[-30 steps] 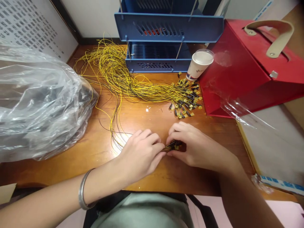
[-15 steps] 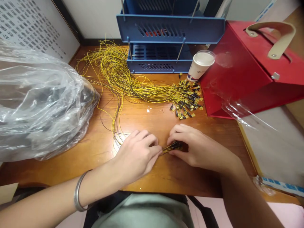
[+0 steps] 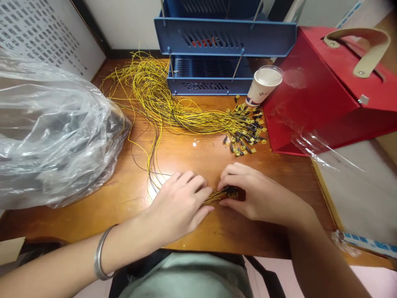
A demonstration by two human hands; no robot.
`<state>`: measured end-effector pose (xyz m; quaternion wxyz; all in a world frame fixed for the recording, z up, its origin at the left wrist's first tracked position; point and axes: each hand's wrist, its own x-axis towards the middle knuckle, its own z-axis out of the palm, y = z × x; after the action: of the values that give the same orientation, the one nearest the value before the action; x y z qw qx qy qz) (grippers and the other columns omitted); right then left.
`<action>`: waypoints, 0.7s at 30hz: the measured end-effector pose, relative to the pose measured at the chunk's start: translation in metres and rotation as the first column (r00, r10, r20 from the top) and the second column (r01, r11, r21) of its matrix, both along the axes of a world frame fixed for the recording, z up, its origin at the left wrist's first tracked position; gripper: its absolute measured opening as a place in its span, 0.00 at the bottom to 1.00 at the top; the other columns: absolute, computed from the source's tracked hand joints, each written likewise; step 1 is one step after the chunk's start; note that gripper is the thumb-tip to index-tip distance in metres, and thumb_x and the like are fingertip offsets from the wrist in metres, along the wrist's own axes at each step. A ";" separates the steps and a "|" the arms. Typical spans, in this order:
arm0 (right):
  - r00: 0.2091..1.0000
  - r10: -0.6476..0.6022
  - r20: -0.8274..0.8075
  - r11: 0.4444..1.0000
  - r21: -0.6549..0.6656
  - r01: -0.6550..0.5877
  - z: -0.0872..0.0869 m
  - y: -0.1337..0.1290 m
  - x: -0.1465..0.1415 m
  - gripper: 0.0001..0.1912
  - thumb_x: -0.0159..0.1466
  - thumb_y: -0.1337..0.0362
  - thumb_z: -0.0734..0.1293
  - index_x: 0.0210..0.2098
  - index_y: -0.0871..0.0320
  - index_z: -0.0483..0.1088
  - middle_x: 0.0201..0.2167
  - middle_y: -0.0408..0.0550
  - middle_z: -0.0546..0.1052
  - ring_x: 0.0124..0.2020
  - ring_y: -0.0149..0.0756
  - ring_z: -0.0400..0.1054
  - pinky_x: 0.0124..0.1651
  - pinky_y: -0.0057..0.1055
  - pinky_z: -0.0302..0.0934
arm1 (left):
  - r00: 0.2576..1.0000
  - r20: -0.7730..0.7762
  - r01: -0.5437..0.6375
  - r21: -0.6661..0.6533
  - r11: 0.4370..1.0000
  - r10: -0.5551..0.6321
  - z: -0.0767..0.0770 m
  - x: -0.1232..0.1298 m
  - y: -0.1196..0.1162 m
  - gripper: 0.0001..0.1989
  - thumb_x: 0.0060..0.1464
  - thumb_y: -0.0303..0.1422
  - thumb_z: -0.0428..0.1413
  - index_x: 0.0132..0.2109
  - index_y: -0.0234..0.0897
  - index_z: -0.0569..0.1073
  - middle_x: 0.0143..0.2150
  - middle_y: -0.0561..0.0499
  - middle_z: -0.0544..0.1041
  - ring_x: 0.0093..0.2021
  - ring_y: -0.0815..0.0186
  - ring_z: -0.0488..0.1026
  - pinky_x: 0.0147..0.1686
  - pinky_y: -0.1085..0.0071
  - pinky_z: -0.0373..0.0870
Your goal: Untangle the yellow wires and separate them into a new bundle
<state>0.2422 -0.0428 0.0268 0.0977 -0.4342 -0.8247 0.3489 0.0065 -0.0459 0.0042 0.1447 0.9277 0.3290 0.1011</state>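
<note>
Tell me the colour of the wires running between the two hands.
The wires are yellow, with dark ones among them; the head view shows them best.

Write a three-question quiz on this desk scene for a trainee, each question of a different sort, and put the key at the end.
1. Multiple choice: what runs between the left hand and the right hand?
A) a paper cup
B) a small bundle of wires
C) a plastic bag

2. True or false: seen from the head camera, the red box stands to the right of the blue rack.

3. Fill in: the bracelet is on the ____ wrist.

Key: 1. B; 2. True; 3. left.
</note>
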 end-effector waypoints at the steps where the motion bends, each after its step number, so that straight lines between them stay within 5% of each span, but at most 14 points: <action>1: 1.000 0.006 0.005 1.000 0.004 -0.006 0.000 0.000 -0.001 0.06 0.64 0.68 0.74 0.40 0.57 0.75 0.42 0.48 0.75 0.47 0.42 0.68 0.52 0.40 0.60 | 1.000 0.002 0.000 0.000 1.000 0.000 -0.001 0.000 0.000 0.11 0.66 0.39 0.55 0.47 0.38 0.78 0.45 0.48 0.76 0.46 0.56 0.70 0.43 0.59 0.64; 7: 0.999 0.007 0.042 0.998 0.055 -0.009 -0.003 0.001 -0.003 0.05 0.65 0.73 0.70 0.36 0.57 0.75 0.38 0.46 0.76 0.42 0.40 0.67 0.48 0.39 0.59 | 1.000 0.011 0.018 0.038 0.999 -0.019 -0.001 -0.003 -0.001 0.09 0.67 0.35 0.54 0.43 0.37 0.77 0.42 0.49 0.76 0.43 0.57 0.70 0.41 0.60 0.65; 14: 0.998 -0.021 0.067 0.995 0.099 0.014 -0.005 0.003 0.002 0.08 0.64 0.75 0.70 0.31 0.57 0.74 0.33 0.44 0.77 0.39 0.39 0.66 0.45 0.37 0.58 | 0.978 -0.196 0.105 0.143 0.984 -0.075 0.011 -0.012 0.006 0.06 0.64 0.29 0.54 0.38 0.36 0.75 0.34 0.48 0.74 0.35 0.56 0.71 0.34 0.60 0.67; 21: 0.996 -0.020 0.092 0.994 0.110 0.009 -0.003 0.002 0.005 0.08 0.64 0.74 0.69 0.31 0.56 0.75 0.32 0.43 0.77 0.38 0.37 0.66 0.45 0.36 0.58 | 0.947 -0.309 0.133 0.119 0.984 -0.090 0.023 -0.051 0.028 0.11 0.63 0.25 0.51 0.48 0.34 0.76 0.45 0.44 0.77 0.41 0.56 0.74 0.38 0.62 0.70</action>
<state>0.2477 -0.0404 0.0233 0.0854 -0.4500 -0.8431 0.2818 -0.0447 -0.0175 0.0277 0.0336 0.9571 0.2864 -0.0279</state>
